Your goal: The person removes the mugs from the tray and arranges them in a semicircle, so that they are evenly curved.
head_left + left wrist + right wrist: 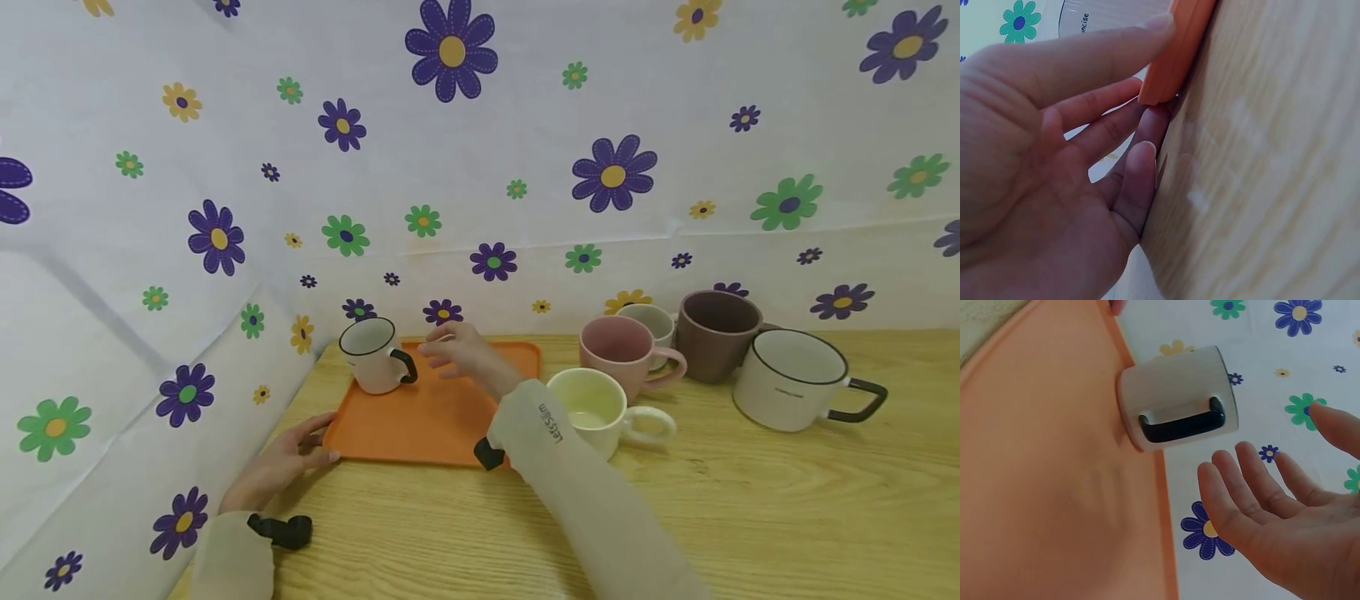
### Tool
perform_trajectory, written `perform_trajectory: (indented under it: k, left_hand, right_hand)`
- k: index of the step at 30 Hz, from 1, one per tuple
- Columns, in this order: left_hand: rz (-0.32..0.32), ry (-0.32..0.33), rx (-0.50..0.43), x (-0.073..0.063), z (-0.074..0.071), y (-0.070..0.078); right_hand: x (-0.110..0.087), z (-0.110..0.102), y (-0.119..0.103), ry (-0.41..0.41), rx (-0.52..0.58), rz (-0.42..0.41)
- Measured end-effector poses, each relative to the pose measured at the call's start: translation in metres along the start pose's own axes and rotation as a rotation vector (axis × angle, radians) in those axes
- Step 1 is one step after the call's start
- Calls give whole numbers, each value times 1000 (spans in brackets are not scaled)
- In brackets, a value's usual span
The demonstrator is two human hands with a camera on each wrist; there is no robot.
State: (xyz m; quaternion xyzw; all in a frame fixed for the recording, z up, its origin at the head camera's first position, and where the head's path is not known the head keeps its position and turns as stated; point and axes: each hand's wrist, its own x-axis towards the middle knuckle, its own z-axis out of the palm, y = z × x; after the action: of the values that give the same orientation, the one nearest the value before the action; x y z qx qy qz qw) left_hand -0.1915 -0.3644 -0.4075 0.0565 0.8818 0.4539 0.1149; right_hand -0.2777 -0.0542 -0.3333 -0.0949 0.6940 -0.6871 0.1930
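An orange tray (pixel 420 425) lies on the table. My left hand (pixel 281 458) holds its near left corner, thumb at the front edge and fingers along the side; the left wrist view shows the thumb and fingertips against the tray's rim (pixel 1179 56). Upright on the tray's far left part stands a white mug (pixel 371 358) with a dark rim and black handle (pixel 1182 425). My right hand (pixel 468 354) is held over the tray to the right of that mug, apart from its handle. Its fingers are spread and slightly bent, with nothing in them.
Right of the tray stand a pale yellow cup (pixel 600 417), a pink mug (pixel 618 350), a pale cup (pixel 651 321), a brown mug (pixel 712 333) and a wide white mug (pixel 783 387) with a black handle. A flowered cloth (pixel 525 108) hangs behind and at the left.
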Motion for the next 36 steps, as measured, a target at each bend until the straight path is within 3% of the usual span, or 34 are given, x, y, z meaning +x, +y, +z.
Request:
perform_trajectory:
  k: [6, 24, 36]
  left_hand:
    - [15, 12, 9, -1, -1, 1]
    - [21, 10, 14, -1, 0, 3]
    - [11, 7, 4, -1, 0, 0]
  right_hand:
    - [7, 9, 0, 36, -2, -34]
    - [26, 25, 14, -68, -105, -45]
    - [30, 29, 27, -93, -77, -30]
